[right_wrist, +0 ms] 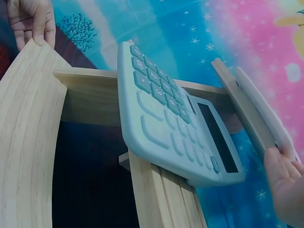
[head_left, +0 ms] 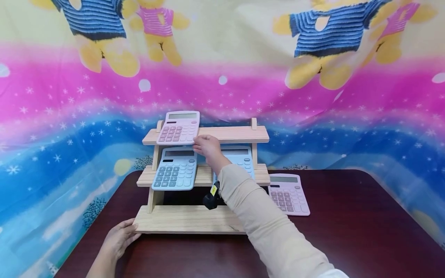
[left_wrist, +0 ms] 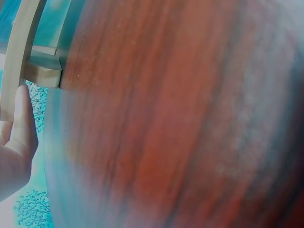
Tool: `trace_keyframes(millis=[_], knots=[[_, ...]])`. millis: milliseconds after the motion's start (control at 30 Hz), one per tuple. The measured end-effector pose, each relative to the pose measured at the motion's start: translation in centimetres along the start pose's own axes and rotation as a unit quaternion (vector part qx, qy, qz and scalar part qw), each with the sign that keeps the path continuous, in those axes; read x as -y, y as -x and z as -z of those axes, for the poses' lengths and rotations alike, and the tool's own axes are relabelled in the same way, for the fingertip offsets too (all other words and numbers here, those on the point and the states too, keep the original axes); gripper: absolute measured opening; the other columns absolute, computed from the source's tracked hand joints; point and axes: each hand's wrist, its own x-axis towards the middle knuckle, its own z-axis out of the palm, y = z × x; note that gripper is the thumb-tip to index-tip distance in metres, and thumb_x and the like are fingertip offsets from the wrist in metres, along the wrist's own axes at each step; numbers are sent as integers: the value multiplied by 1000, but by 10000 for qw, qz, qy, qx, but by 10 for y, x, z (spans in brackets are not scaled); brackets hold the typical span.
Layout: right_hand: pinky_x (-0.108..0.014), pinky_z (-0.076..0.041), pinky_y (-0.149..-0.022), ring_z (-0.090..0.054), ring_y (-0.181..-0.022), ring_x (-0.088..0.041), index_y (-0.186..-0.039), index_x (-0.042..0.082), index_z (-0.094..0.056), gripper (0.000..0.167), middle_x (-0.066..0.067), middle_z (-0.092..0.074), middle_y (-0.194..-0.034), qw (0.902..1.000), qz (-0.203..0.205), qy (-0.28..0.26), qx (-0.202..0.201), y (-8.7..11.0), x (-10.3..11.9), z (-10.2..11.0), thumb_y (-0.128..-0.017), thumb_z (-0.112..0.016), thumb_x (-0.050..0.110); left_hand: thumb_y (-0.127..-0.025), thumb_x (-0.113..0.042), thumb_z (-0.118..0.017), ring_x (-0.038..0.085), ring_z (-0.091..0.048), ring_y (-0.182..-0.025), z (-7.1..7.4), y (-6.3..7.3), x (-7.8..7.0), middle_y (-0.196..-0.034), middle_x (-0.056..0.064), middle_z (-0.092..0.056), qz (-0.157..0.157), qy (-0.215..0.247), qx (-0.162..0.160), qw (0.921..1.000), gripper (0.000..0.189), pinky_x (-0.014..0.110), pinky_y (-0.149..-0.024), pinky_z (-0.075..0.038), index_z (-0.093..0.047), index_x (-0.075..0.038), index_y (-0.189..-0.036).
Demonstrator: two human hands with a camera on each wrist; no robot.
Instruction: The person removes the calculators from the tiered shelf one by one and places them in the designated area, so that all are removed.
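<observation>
A pink calculator (head_left: 179, 127) leans on the left part of the top tier of a wooden three-tier stand (head_left: 191, 219). My right hand (head_left: 208, 148) holds its lower right corner; in the right wrist view that hand (right_wrist: 286, 183) is at the calculator's edge (right_wrist: 266, 107). My left hand (head_left: 119, 237) grips the left end of the bottom tier, thumb above and fingers at the underside. On the middle tier stand a blue calculator (head_left: 175, 170) at left and another blue calculator (head_left: 240, 156) at right, partly hidden by my right arm.
Another pink calculator (head_left: 290, 195) lies on the dark red table (head_left: 354, 231) to the right of the stand, its left edge partly hidden. A patterned cloth backdrop (head_left: 222, 96) rises behind the table. A small black object with a yellow tag (head_left: 211, 199) hangs at my right wrist.
</observation>
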Motion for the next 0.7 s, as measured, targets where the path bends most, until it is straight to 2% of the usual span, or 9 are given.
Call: trace_keyframes(millis=[233, 533, 700], knots=[[-24, -51, -67, -58, -86, -27, -105, -7, -51, 25, -19, -58, -94, 9999, 141, 23, -86, -4, -6, -4, -82, -57, 1, -85, -4, -52, 8, -56, -74, 0, -1, 1, -90, 8, -53, 4, -4, -9, 10000, 61, 26, -71, -49, -15, 16, -130], [-25, -51, -68, -56, -91, -31, -104, -7, -50, 22, -18, -57, -92, 9995, 242, 181, -129, -3, -4, -9, -83, -54, 0, -84, -5, -53, 8, -56, -74, 1, -2, 0, -92, 10, -52, 72, 14, -116, 9999, 62, 27, -71, -50, -16, 15, -130], [-23, -51, -66, -58, -83, -26, -102, -7, -51, 20, -17, -56, -90, 9994, 167, 88, -295, -4, -4, -12, -82, -54, -3, -84, -5, -53, 8, -56, -74, 0, 0, 0, -91, 9, -52, 83, 55, -65, 9999, 63, 27, -71, -50, -15, 16, -130]])
